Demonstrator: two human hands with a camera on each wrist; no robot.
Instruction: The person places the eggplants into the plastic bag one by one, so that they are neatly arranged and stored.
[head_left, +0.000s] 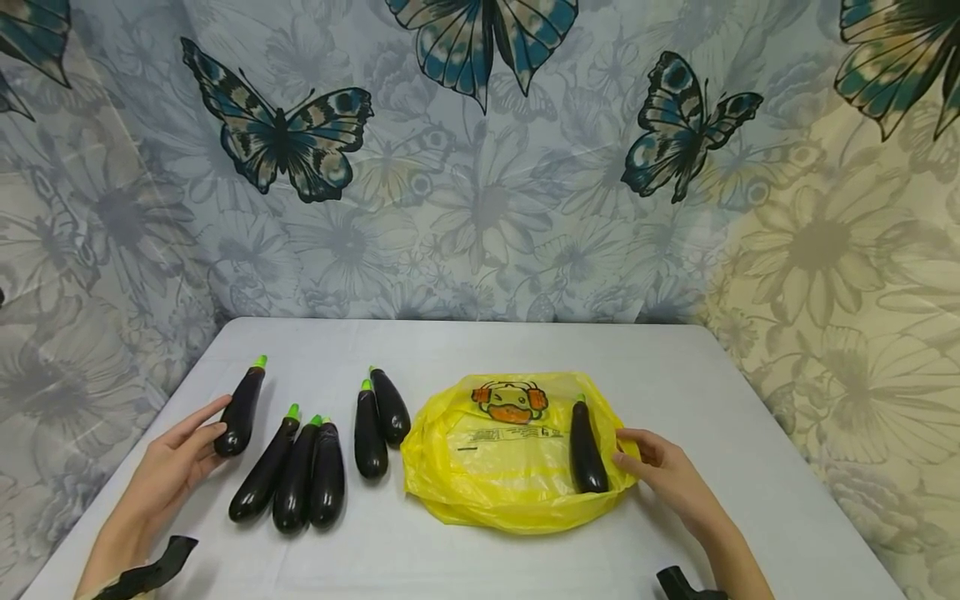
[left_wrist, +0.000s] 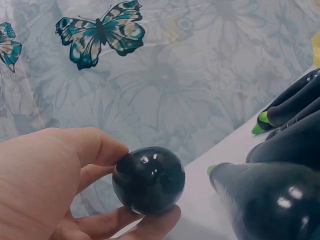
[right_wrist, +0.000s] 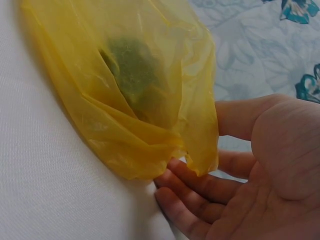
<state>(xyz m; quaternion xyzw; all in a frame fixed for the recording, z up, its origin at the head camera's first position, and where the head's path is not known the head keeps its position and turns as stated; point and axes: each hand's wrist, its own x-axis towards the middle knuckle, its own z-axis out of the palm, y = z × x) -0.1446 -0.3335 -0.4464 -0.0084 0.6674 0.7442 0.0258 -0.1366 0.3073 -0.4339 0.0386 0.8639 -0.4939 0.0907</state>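
Note:
At the left of the table, my left hand (head_left: 168,467) grips a dark, glossy eggplant (head_left: 242,412) by its rounded lower end, its green tip pointing away from me. The left wrist view shows that round end (left_wrist: 149,181) between thumb and fingers. My right hand (head_left: 671,475) pinches the right edge of a yellow plastic bag (head_left: 480,483), which lies spread with its rim rolled. One eggplant (head_left: 587,450) lies in the bag near that hand. Through the bag wall in the right wrist view, a dark shape (right_wrist: 132,75) shows faintly.
Three eggplants (head_left: 294,487) lie side by side just right of my left hand. Two more eggplants (head_left: 371,433) sit farther back, close to the bag's left edge. The white table (head_left: 600,346) ends at a butterfly-printed cloth backdrop (head_left: 480,208).

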